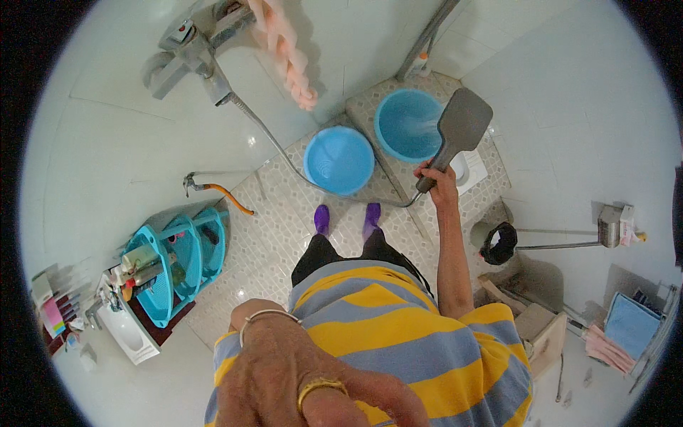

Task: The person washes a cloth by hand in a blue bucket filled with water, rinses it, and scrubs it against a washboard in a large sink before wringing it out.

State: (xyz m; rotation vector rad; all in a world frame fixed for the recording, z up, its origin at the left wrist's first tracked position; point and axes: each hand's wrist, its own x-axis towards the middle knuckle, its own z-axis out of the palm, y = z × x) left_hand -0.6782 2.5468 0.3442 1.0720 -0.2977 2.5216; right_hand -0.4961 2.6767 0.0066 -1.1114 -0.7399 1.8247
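Note:
My right hand (444, 187) is closed around the handle of a dark grey handheld shower head (465, 118). Water sprays from it into a teal plastic tub (395, 140) below, on the raised tiled step. A metal shower hose (269, 137) runs from the handle, past my feet, up to the wall mixer tap (195, 56). Beside the step, a light blue plastic basin (341, 179) stands on the lower floor. Close to the camera is my left hand (288, 363), wearing a bracelet and a yellow ring. The bottom edge of the view cuts off its fingertips.
A squat toilet (469, 171) is set in the step at my right. Beyond it are a bin lined with a black bag (500, 244) and a wooden chair (539, 325). At left stand a teal tiered rack (160, 299) with bottles and a white washbasin (128, 333).

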